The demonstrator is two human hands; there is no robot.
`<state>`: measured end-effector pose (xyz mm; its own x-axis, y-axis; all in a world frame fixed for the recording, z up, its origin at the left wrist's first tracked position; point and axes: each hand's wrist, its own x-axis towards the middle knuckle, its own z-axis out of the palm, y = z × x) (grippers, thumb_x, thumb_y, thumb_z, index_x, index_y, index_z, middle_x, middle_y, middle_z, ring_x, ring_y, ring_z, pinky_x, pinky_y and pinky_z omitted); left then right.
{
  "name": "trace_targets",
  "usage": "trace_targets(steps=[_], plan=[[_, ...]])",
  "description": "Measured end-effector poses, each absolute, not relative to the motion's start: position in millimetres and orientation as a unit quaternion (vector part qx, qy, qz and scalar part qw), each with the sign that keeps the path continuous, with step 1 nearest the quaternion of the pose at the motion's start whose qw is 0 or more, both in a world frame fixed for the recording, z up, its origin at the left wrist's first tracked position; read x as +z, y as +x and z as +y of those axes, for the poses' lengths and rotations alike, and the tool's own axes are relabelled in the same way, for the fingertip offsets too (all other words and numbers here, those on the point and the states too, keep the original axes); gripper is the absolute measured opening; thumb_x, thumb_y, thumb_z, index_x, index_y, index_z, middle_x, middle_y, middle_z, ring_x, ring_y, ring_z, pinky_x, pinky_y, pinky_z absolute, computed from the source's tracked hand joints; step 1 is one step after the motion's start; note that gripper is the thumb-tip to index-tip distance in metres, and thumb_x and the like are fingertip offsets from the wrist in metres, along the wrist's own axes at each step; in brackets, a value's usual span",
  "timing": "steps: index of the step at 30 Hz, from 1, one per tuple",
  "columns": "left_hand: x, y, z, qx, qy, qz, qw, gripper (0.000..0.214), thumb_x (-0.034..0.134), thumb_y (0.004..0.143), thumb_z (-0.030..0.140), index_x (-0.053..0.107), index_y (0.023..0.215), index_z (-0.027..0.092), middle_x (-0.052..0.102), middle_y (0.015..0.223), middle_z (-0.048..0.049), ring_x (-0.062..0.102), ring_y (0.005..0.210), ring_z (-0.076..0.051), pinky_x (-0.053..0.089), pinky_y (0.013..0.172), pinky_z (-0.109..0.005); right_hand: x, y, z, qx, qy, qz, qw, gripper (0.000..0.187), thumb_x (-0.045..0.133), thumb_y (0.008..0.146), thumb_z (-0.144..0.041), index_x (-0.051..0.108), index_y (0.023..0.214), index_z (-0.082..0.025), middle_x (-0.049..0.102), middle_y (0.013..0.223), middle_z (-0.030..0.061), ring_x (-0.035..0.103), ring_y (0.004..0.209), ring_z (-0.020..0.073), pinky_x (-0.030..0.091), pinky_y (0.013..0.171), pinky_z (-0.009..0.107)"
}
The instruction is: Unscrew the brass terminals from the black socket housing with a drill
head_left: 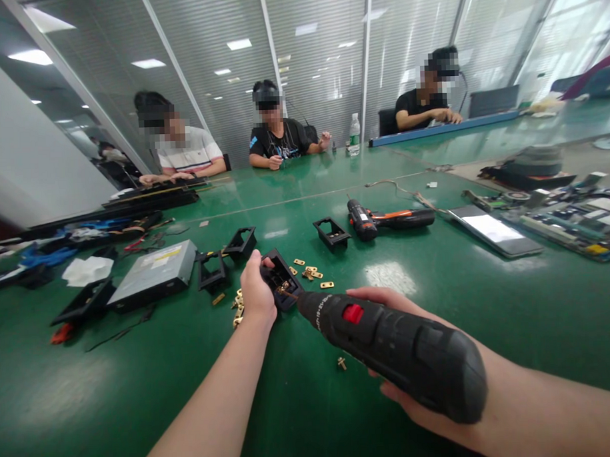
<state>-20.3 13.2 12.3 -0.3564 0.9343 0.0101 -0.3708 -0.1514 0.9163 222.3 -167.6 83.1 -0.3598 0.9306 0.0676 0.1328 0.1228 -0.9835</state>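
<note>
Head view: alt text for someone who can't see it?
A person's right hand holds a black power screwdriver to a small black housing gripped in the left hand. Small brass plates lie nearby on a green table; three people sit across it.
</note>
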Motion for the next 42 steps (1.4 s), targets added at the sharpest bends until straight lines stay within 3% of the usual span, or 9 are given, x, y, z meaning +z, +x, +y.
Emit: trace_targets(steps=[3, 6, 12, 16, 21, 26, 33, 37, 42], plan=[[12, -20, 13, 0.691, 0.320, 0.447, 0.470, 0.051, 0.079, 0.078, 0.070, 0.060, 0.073, 0.023, 0.066, 0.074, -0.0002, 0.065, 0.068, -0.018, 0.057, 0.075, -0.034, 77, 219, -169, 0.553, -0.420, -0.597, 0.400, 0.080, 0.072, 0.077, -0.019, 0.057, 0.155, -0.032, 0.078, 0.095, 0.0024, 0.069, 0.072, 0.0205, 0.056, 0.060, 0.027], [12, -20, 13, 0.688, 0.317, 0.447, 0.476, 0.052, 0.080, 0.076, 0.071, 0.059, 0.074, 0.023, 0.065, 0.073, 0.0003, 0.064, 0.066, -0.018, 0.057, 0.073, -0.034, 74, 220, -170, 0.548, -0.400, -0.608, 0.412, 0.092, 0.070, 0.069, -0.015, 0.053, 0.158, -0.032, 0.079, 0.103, 0.0033, 0.067, 0.070, 0.0188, 0.053, 0.055, 0.025], [11, -21, 15, 0.697, 0.318, 0.447, 0.462, 0.053, 0.080, 0.075, 0.071, 0.061, 0.072, 0.022, 0.067, 0.074, -0.0008, 0.065, 0.070, -0.018, 0.057, 0.075, -0.033, 82, 228, -170, 0.523, -0.359, -0.660, 0.404, 0.092, 0.069, 0.074, -0.003, 0.050, 0.159, -0.034, 0.080, 0.117, 0.0024, 0.076, 0.088, 0.0179, 0.062, 0.080, 0.026], [9, -22, 15, 0.689, 0.333, 0.447, 0.463, 0.052, 0.079, 0.077, 0.072, 0.061, 0.071, 0.023, 0.067, 0.074, -0.0014, 0.067, 0.071, -0.020, 0.058, 0.076, -0.035, 83, 229, -170, 0.515, -0.351, -0.663, 0.414, 0.093, 0.067, 0.074, -0.004, 0.049, 0.160, -0.033, 0.081, 0.114, 0.0031, 0.076, 0.084, 0.0184, 0.060, 0.071, 0.024], [10, -22, 15, 0.690, 0.329, 0.447, 0.464, 0.053, 0.079, 0.077, 0.072, 0.060, 0.072, 0.023, 0.067, 0.075, -0.0012, 0.067, 0.071, -0.020, 0.058, 0.076, -0.034, 85, 230, -169, 0.514, -0.366, -0.667, 0.395, 0.095, 0.072, 0.075, -0.001, 0.049, 0.160, -0.038, 0.080, 0.123, 0.0007, 0.077, 0.092, 0.0162, 0.062, 0.085, 0.024], [10, -21, 15, 0.692, 0.317, 0.445, 0.472, 0.051, 0.080, 0.075, 0.070, 0.061, 0.071, 0.023, 0.067, 0.075, -0.0011, 0.066, 0.071, -0.019, 0.057, 0.076, -0.033, 87, 231, -168, 0.525, -0.357, -0.660, 0.402, 0.096, 0.072, 0.074, 0.001, 0.049, 0.160, -0.036, 0.080, 0.124, 0.0013, 0.077, 0.091, 0.0155, 0.062, 0.083, 0.022], [11, -21, 14, 0.693, 0.304, 0.447, 0.477, 0.051, 0.081, 0.074, 0.070, 0.063, 0.074, 0.022, 0.068, 0.075, -0.0011, 0.066, 0.068, -0.019, 0.058, 0.074, -0.034, 90, 227, -169, 0.558, -0.379, -0.628, 0.389, 0.096, 0.070, 0.069, 0.004, 0.053, 0.155, -0.036, 0.074, 0.097, -0.0044, 0.075, 0.085, 0.0164, 0.061, 0.077, 0.023], [11, -20, 14, 0.689, 0.305, 0.450, 0.479, 0.051, 0.080, 0.074, 0.071, 0.062, 0.074, 0.023, 0.067, 0.074, -0.0009, 0.066, 0.067, -0.020, 0.058, 0.071, -0.035, 90, 225, -170, 0.567, -0.404, -0.613, 0.374, 0.094, 0.072, 0.071, 0.001, 0.053, 0.156, -0.034, 0.076, 0.106, -0.0007, 0.076, 0.090, 0.0186, 0.062, 0.082, 0.027], [9, -21, 16, 0.691, 0.307, 0.449, 0.476, 0.052, 0.081, 0.072, 0.072, 0.063, 0.073, 0.023, 0.067, 0.074, -0.0016, 0.066, 0.068, -0.020, 0.057, 0.071, -0.034, 88, 225, -169, 0.540, -0.395, -0.634, 0.388, 0.092, 0.074, 0.070, -0.007, 0.053, 0.157, -0.031, 0.080, 0.105, 0.0020, 0.074, 0.082, 0.0194, 0.064, 0.078, 0.030]])
